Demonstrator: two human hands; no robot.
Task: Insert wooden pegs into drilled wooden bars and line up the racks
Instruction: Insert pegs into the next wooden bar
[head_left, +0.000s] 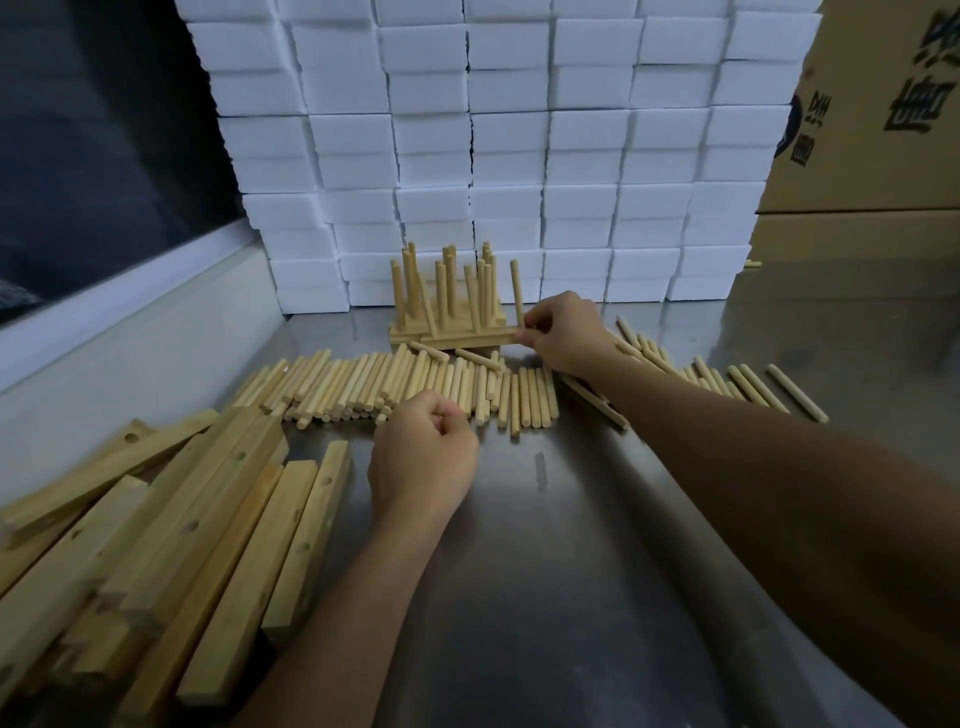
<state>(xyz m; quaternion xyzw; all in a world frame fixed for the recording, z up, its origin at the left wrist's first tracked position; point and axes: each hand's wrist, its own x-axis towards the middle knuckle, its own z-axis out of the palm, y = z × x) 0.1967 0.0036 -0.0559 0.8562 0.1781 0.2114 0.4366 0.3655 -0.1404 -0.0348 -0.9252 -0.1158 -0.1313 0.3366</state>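
Dim indoor light, soft glare on the metal table, wide-angle bending at edges, foreground blurred

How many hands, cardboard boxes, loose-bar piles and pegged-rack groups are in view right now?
Hands: 2, left hand and right hand
Cardboard boxes: 2
Loose-bar pile: 1
Pegged-rack group: 1
Total: 6

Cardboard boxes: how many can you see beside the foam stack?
2, both at the right edge: a printed upper box sits on a plainer lower box. Both run out of frame, so more may be hidden beyond or behind the foam blocks.
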